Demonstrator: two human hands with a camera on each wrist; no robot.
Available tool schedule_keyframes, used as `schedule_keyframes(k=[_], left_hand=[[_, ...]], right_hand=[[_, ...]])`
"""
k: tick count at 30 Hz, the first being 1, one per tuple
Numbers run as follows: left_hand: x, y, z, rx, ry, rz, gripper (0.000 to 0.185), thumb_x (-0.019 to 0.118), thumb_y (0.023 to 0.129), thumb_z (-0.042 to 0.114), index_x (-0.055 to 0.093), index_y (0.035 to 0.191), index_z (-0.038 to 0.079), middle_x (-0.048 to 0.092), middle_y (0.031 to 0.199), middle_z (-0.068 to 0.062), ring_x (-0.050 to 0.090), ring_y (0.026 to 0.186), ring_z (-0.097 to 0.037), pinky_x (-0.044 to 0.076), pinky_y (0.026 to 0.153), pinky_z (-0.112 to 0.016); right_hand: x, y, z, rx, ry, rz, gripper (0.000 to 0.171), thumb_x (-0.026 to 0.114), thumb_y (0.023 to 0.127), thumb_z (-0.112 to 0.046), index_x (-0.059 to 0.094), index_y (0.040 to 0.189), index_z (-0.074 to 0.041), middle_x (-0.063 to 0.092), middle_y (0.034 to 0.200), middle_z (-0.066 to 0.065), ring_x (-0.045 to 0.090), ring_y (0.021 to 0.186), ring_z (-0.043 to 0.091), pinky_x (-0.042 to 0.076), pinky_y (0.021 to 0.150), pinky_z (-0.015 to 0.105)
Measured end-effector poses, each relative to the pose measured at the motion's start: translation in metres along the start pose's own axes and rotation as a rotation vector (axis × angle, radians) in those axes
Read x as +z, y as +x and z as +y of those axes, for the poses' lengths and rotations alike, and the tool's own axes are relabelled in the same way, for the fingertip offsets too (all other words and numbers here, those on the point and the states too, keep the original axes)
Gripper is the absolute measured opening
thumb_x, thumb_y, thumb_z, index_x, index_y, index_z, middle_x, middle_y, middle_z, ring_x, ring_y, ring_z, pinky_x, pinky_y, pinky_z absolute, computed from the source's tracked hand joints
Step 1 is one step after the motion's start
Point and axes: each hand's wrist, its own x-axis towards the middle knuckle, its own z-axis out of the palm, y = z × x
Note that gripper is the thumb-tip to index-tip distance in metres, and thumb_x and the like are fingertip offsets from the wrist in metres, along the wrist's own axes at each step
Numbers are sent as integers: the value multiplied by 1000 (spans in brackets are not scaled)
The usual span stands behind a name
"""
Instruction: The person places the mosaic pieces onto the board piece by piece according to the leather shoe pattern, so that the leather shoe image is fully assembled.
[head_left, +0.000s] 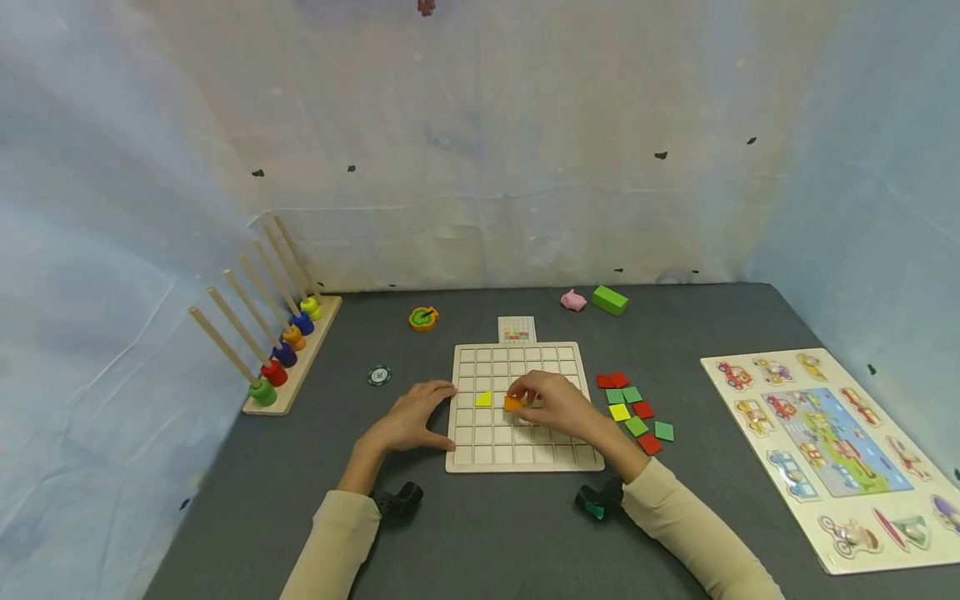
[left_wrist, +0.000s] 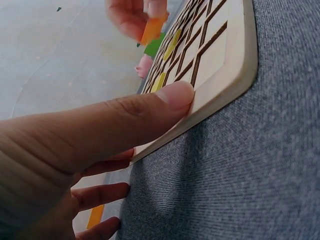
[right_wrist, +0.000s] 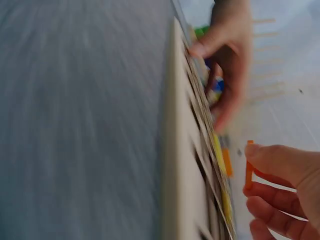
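Note:
A pale wooden grid board (head_left: 517, 454) lies on the grey table. A yellow tile (head_left: 483, 399) sits in one of its cells. My right hand (head_left: 551, 402) pinches an orange tile (head_left: 513, 404) just above the board, right of the yellow one; the same orange tile (right_wrist: 248, 165) shows edge-on in the right wrist view and the orange tile (left_wrist: 151, 31) in the left wrist view. My left hand (head_left: 412, 417) rests at the board's left edge, its thumb (left_wrist: 165, 102) pressed on the rim of the board (left_wrist: 227, 65).
Loose red, green and yellow tiles (head_left: 633, 412) lie right of the board. A pattern card (head_left: 517, 330), pink pig (head_left: 573, 300), green block (head_left: 609, 300) and round toy (head_left: 423, 317) sit behind. A peg rack with rings (head_left: 285, 358) stands left, a vehicle puzzle (head_left: 832, 446) right.

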Motion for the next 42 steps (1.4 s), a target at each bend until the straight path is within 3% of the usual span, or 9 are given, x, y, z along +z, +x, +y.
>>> schedule_keyframes(k=[11, 17, 27, 42], left_hand=[[1, 1, -2, 13, -2, 6, 89, 82, 66, 43, 43, 138, 9, 39, 142, -8, 32, 131, -31, 27, 101, -57], [0, 0, -2, 25, -4, 5, 89, 81, 67, 44, 43, 139, 9, 39, 142, -8, 32, 131, -32, 28, 101, -57], [1, 0, -2, 13, 1, 5, 88, 81, 67, 44, 43, 139, 9, 39, 142, -8, 32, 131, -32, 28, 100, -58], [0, 0, -2, 17, 3, 6, 88, 81, 68, 43, 43, 139, 9, 39, 142, -9, 32, 131, -32, 28, 100, -57]], right_hand=[[36, 16, -19, -71, -127, 48, 13, 77, 78, -24, 69, 83, -15, 65, 85, -3, 56, 78, 9, 47, 68, 25], [36, 15, -17, -78, -118, 30, 8, 77, 77, -23, 71, 77, -18, 64, 88, -4, 55, 82, 9, 47, 71, 26], [38, 15, -11, -127, -49, 10, 6, 75, 79, -15, 72, 84, -14, 64, 89, -1, 58, 82, 11, 48, 73, 25], [36, 16, -16, -77, -104, 4, 5, 75, 79, -18, 73, 83, -16, 62, 89, -2, 56, 82, 11, 48, 71, 25]])
